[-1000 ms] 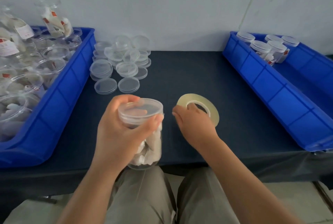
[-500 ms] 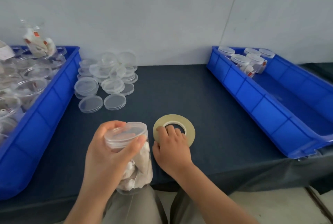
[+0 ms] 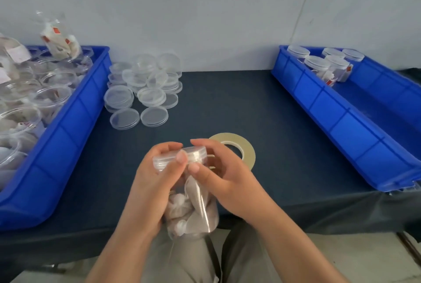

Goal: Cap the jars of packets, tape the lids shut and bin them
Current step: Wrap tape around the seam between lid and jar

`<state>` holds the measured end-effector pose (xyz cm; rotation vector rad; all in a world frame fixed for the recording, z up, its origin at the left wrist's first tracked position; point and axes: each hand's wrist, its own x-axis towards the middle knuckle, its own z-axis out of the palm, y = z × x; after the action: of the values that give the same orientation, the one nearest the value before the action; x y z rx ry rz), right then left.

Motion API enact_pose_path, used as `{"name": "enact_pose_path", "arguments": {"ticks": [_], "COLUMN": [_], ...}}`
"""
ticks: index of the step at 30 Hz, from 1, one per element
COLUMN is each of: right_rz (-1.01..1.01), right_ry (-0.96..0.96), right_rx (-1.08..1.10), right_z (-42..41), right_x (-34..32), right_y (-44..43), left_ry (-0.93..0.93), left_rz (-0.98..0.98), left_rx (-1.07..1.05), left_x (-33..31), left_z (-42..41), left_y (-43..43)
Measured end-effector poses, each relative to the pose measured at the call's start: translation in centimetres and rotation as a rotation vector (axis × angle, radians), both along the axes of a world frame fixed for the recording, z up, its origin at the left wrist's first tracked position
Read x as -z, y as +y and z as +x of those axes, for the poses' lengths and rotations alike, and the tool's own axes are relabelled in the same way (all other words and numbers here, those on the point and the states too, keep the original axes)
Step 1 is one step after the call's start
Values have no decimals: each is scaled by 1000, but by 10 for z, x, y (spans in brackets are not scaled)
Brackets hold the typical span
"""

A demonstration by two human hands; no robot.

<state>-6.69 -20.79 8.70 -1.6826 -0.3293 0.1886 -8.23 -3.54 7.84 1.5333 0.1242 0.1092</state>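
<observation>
Clasping jar (image 3: 191, 210), left hand (image 3: 148, 187), right hand (image 3: 225, 180) on lid (image 3: 196, 154)

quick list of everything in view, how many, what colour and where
table: one, dark blue cover, against the pale wall
left bin: one, blue, left side of the table
right bin: one, blue, right side of the table
open jars: many, clear, packets inside, filling the left bin
capped jars: about five, clear, far end of the right bin
loose lids: a pile, too many to count, clear, on the table beside the left bin
tape roll: one, pale yellow, flat on the table just beyond the held jar
held jar: one, clear, capped, white packets inside, low centre
left hand: grips the held jar's side
right hand: grips its lid end
</observation>
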Motion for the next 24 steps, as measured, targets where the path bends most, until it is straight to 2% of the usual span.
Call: {"name": "enact_pose_path", "arguments": {"ticks": [3, 16, 21, 24], "right_rz": [123, 291, 380, 355], "right_ry": [77, 234, 306, 265], "right_rx": [-42, -68, 37, 46], "right_z": [-4, -7, -7, -13], "right_x": [-3, 16, 13, 10], "right_y": [-3, -2, 5, 10], "left_ry": [-17, -12, 6, -3], "left_rz": [13, 49, 3, 23], "left_rx": [45, 19, 22, 20], "left_x": [-5, -6, -5, -4], "left_z": [-1, -1, -3, -6], "left_y": [0, -3, -3, -5]}}
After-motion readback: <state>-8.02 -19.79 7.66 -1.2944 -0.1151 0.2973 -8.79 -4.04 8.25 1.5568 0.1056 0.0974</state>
